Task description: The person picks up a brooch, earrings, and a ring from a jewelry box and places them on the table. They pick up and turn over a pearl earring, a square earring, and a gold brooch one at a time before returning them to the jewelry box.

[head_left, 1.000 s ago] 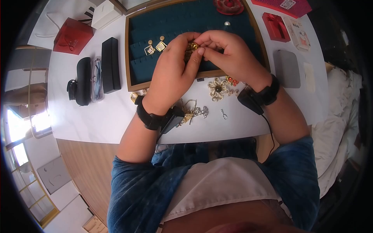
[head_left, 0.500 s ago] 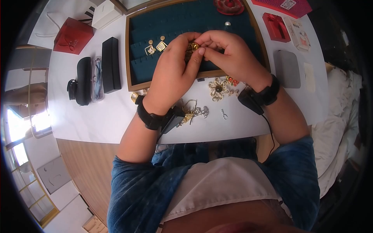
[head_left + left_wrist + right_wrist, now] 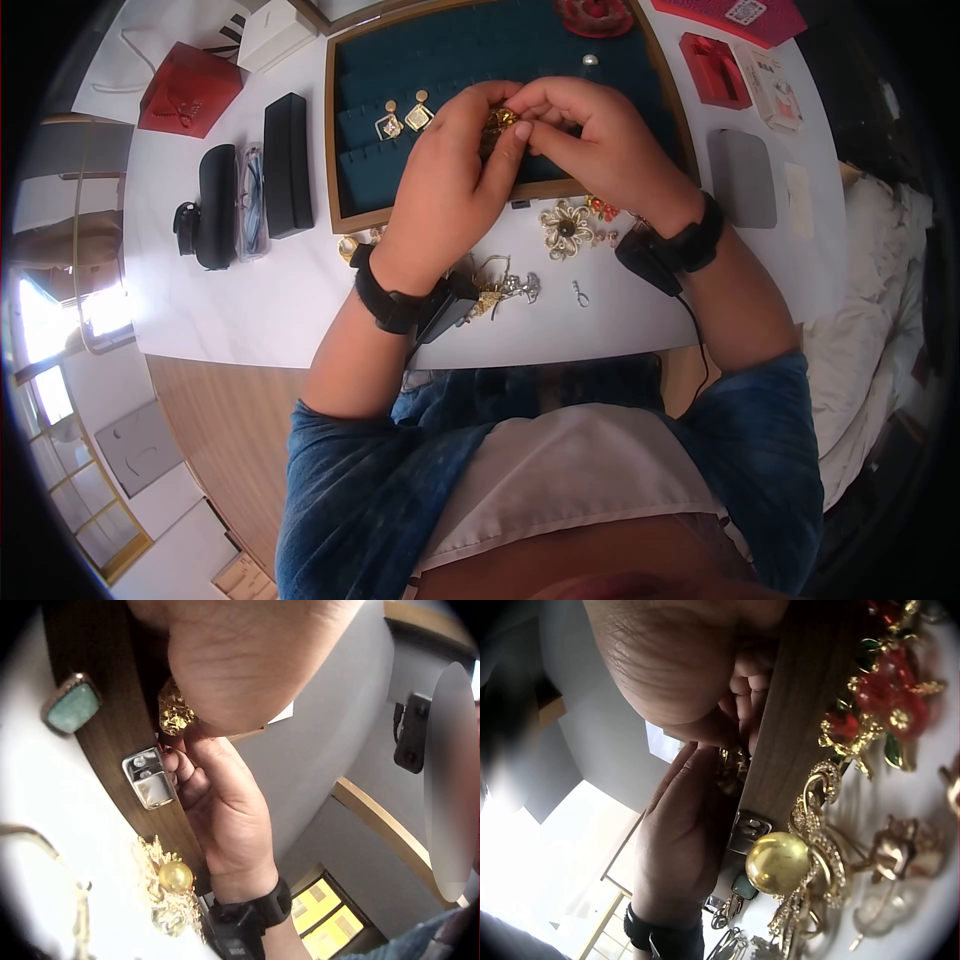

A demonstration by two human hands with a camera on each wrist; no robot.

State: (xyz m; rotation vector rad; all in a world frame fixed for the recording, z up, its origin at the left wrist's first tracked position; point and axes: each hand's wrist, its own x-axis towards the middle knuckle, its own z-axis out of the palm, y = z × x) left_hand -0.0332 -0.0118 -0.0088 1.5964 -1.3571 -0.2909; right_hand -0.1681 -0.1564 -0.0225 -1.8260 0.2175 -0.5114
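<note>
Both hands meet over the front of a wood-rimmed jewellery box [image 3: 350, 222] lined in dark teal. Between their fingertips is a small shiny gold piece of jewellery [image 3: 500, 121], its surface crinkled in the left wrist view. My left hand [image 3: 440, 190] pinches it from the left, thumb along its near side. From the right, my right hand [image 3: 615, 140] has thumb and fingers closed on the same gold piece. Fingers cover most of it, so its exact kind is hidden. Left of the hands, two square-drop gold earrings [image 3: 419, 112] hang on the lining.
Below the box lie a flower brooch [image 3: 566, 229], a tangle of gold and silver jewellery [image 3: 500, 290] and a small silver piece [image 3: 580, 293]. Black cases [image 3: 288, 165] and a red bag [image 3: 190, 90] stand left. A red box [image 3: 714, 70] and grey pad [image 3: 741, 178] lie right.
</note>
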